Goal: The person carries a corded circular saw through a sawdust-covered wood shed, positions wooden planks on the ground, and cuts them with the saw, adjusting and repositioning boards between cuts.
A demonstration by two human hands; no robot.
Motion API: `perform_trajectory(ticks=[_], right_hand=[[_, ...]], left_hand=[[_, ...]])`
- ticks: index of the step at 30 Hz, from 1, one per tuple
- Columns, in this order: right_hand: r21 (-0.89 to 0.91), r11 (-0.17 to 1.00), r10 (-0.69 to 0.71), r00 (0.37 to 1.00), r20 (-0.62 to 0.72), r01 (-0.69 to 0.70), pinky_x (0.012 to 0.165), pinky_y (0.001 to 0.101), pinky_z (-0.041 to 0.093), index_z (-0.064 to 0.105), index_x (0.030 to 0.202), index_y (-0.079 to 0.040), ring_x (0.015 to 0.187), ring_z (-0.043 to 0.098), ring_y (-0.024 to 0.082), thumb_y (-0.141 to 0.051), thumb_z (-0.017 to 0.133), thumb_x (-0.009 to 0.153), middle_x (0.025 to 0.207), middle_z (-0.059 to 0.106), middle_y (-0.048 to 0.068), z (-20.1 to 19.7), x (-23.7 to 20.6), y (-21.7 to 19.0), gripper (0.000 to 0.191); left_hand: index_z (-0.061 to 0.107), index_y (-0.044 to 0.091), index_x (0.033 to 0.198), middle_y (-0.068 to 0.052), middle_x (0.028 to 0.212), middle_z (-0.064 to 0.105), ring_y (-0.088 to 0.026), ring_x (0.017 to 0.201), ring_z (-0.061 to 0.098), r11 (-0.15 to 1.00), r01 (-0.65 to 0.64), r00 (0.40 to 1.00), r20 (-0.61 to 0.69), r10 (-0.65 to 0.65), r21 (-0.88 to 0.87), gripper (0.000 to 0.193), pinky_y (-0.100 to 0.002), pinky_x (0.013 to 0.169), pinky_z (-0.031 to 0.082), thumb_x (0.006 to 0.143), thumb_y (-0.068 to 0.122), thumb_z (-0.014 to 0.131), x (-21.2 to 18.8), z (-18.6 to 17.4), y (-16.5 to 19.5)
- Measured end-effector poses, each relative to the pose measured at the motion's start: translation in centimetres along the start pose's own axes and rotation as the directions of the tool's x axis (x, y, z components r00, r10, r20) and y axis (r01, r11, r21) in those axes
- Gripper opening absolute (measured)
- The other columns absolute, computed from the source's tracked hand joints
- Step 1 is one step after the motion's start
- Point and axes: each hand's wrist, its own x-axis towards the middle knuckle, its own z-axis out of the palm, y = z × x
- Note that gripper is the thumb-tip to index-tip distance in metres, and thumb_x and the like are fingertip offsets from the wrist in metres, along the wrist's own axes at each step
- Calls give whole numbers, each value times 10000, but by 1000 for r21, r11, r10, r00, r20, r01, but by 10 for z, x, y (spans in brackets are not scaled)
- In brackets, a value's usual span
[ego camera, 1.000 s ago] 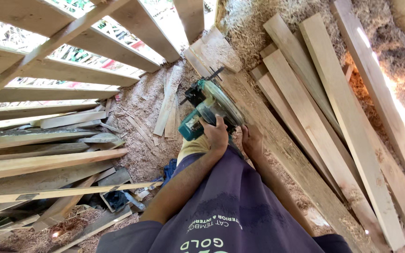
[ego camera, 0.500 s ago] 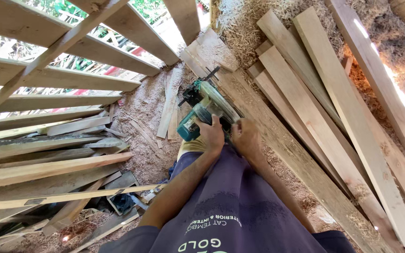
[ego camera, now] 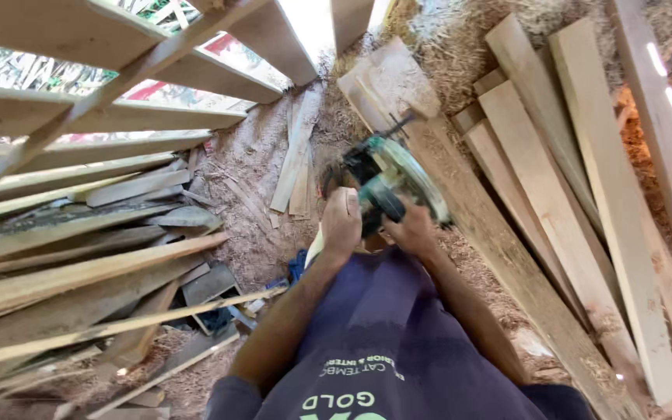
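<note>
Seen from above, over a dark purple shirt point(ego camera: 398, 342) with pale lettering. Left hand point(ego camera: 341, 224) wrapped closed around the rear of a green and black circular saw point(ego camera: 386, 183); right hand point(ego camera: 412, 230) clenched on the saw's lower grip, fingers curled tight, just beside the left. Saw held up in front of the chest, its round guard tilted and resting against the near edge of a long rough plank point(ego camera: 499, 249) running diagonally from upper centre down to the lower right. Whether the blade touched the wood, impossible to tell through the blur.

Leaned to the right of that plank, several pale sawn boards point(ego camera: 585, 202), side by side and partly overlapping, bright sunlight striking the far right edge. Beneath and behind them, sawdust and wood shavings point(ego camera: 460, 62) heaped thick.

To the left, a stack of weathered grey and tan planks point(ego camera: 79, 257) laid roughly level, with thin strips sticking out toward the lower centre. Above them, a slatted wooden frame point(ego camera: 118, 117) with greenery showing through the gaps. On the sawdust-covered ground point(ego camera: 250, 202) between stack and saw, a few short offcuts point(ego camera: 297, 167) lying close together, well apart from both hands.
</note>
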Motion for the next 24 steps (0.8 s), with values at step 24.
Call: perform_trajectory(ticks=[24], right_hand=[[-72, 993, 75, 977, -200, -91, 528, 318, 607, 745, 1092, -8, 576, 747, 157, -471, 828, 756, 740, 782, 82, -115, -243, 62, 577]], left_hand=[[624, 21, 1011, -236, 806, 668, -460, 801, 652, 954, -169, 781, 557, 282, -246, 390, -548, 686, 470, 1093, 365, 461, -73, 121, 18]])
